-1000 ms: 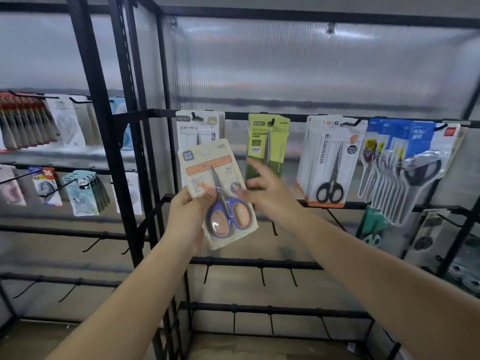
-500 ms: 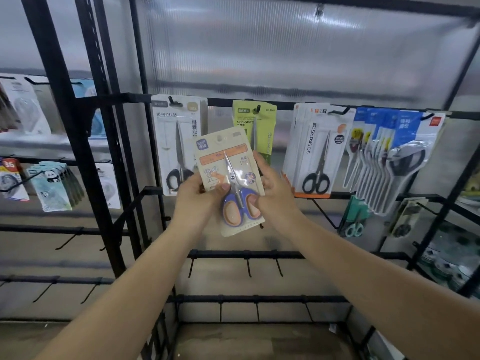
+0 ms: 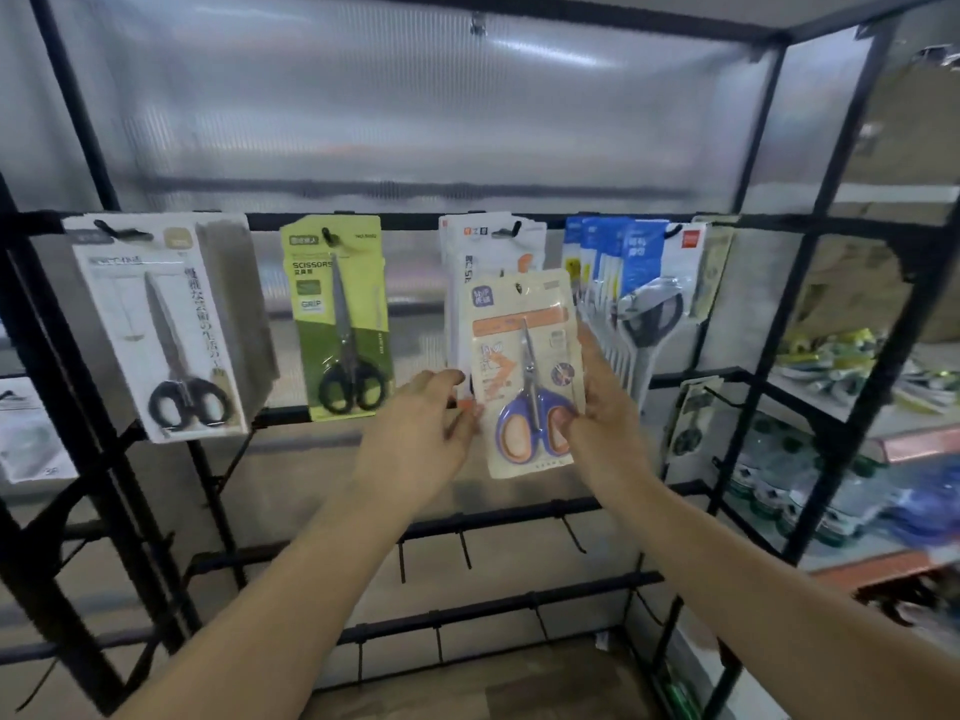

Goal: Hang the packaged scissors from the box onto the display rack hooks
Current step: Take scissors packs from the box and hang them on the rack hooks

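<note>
A cream card pack of blue and orange scissors [image 3: 524,371] is upright in front of the white scissor packs [image 3: 488,252] hanging on the rack's top rail. My right hand [image 3: 602,413] grips its right edge, thumb on the handle area. My left hand [image 3: 421,433] is just left of the pack, fingers loosely curled, apart from it. The pack's hang hole sits below the hook [image 3: 511,231] of the white packs. The box is out of view.
On the same top rail [image 3: 415,220] hang a white pack [image 3: 161,324], a green pack [image 3: 337,314] and several blue packs [image 3: 634,267]. Lower rails [image 3: 498,610] carry bare hooks. A shelf unit with goods [image 3: 852,397] stands at the right.
The pack has moved right, from in front of the green pack to in front of the white packs. My left hand has let go of it; my right hand alone holds it.
</note>
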